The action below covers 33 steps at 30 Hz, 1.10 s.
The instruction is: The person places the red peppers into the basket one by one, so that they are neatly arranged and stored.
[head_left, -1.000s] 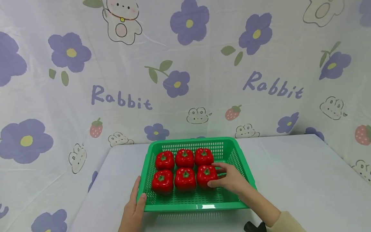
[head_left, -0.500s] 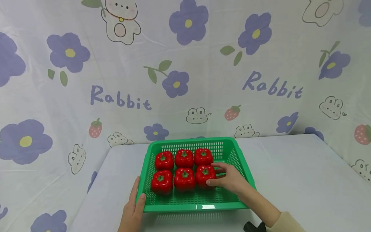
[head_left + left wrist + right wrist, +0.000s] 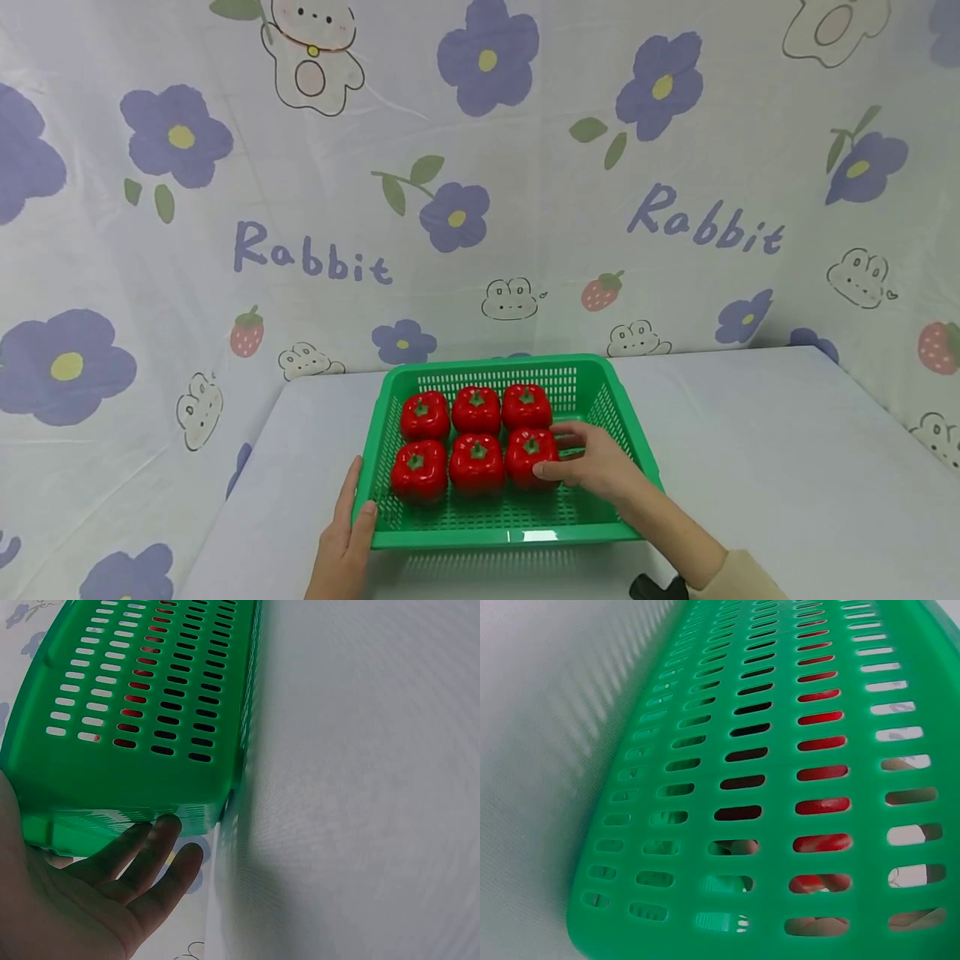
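Several glossy red bell peppers with green star-shaped stems stand in two rows inside a green slotted basket (image 3: 495, 537). My right hand (image 3: 600, 462) reaches over the basket's right side and grips the front-right bell pepper (image 3: 529, 458), thumb at its front and fingers at its far right. Only bits of that hand show through the slots in the right wrist view. My left hand (image 3: 341, 537) rests at the basket's front-left corner, with the thumb at the rim. In the left wrist view its fingers (image 3: 154, 851) extend, fairly straight, against the basket's outer wall.
The basket stands on a white-covered table (image 3: 757, 450). Behind it hangs a white cloth (image 3: 555, 225) printed with purple flowers, rabbits and lettering. A dark object (image 3: 658, 587) shows by the right sleeve (image 3: 738, 577) at the bottom edge.
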Motion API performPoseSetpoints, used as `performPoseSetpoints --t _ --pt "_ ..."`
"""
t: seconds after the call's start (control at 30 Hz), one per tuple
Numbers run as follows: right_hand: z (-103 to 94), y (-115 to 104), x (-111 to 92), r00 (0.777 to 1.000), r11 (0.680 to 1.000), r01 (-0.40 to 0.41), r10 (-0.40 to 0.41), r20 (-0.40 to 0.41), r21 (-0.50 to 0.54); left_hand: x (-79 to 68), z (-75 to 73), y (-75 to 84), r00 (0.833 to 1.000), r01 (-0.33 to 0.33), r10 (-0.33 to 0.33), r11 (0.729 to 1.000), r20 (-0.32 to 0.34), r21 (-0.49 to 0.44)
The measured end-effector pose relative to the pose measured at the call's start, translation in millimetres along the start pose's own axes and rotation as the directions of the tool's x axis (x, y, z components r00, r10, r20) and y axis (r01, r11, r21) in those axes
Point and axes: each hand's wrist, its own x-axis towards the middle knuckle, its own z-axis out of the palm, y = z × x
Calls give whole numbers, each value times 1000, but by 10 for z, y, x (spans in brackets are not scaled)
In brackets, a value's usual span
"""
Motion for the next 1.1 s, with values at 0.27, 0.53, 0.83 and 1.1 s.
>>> performPoseSetpoints --t 0.27,0.53,0.83,1.1 --pt "-1 9 9 1000 1000 -5 5 -10 17 -3 1 -7 1000 -2 2 1000 -2 6" --pt "-23 11 1 1000 1000 7 -7 -29 27 -1 0 -12 1000 -8 8 1000 1 -3" --pt "-29 -4 -12 998 1000 -3 3 -68 3 2 -2 -3 1000 3 -3 1000 7 -14" --pt "-37 -13 -34 995 1000 11 -11 -101 1 2 2 -10 1000 11 -11 1000 3 -18"
